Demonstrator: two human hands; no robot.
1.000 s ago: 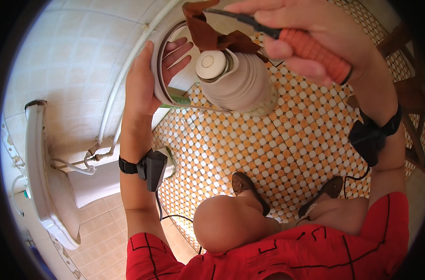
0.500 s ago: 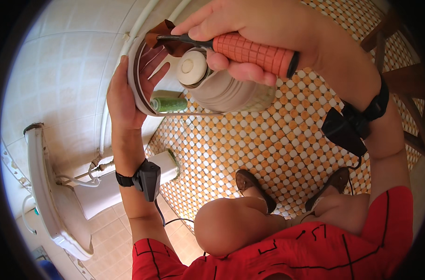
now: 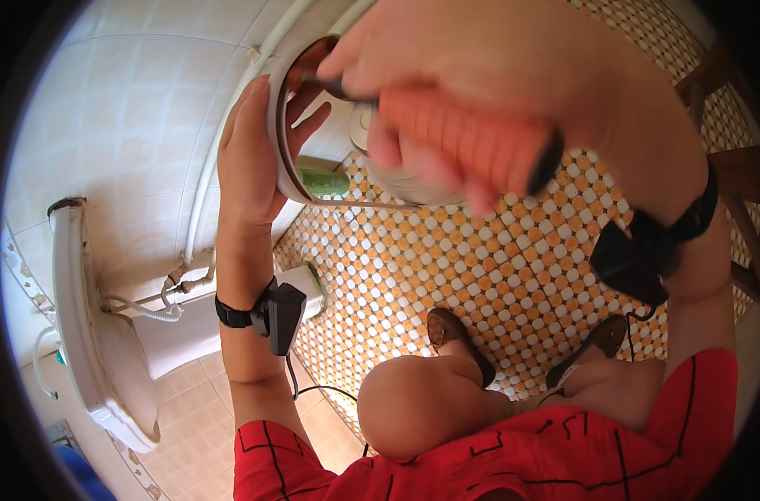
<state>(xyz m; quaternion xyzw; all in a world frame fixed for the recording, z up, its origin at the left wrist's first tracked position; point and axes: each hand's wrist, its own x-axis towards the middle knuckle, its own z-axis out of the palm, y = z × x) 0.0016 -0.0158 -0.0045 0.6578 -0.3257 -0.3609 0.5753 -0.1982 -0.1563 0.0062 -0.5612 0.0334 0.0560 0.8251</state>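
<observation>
My left hand (image 3: 250, 175) is closed around a pale, curved band (image 3: 292, 188), its thumb side outside and fingers reaching into the loop. The band's inner edge is dark, and my right hand hides its far side. My right hand (image 3: 472, 50) grips a tool with a ridged orange-red handle (image 3: 459, 134) and black end. Its dark, narrow shaft points to a brown piece (image 3: 311, 58) at the band's upper part. Whether the tip touches the brown piece I cannot tell. Motion smears the right hand and handle.
Behind the hands stands a pale container with a round cap (image 3: 360, 129), mostly covered. A green rounded thing (image 3: 325, 182) is beside it. A white basin (image 3: 104, 351) and pipes (image 3: 198, 217) line the left wall; brown wooden furniture (image 3: 739, 167) stands right. Orange-and-white tiles (image 3: 396, 284) cover the floor.
Both hands, the band and the tool have shifted to the right in the picture. The tool's handle is also lower, and my right hand covers more of the pale container.
</observation>
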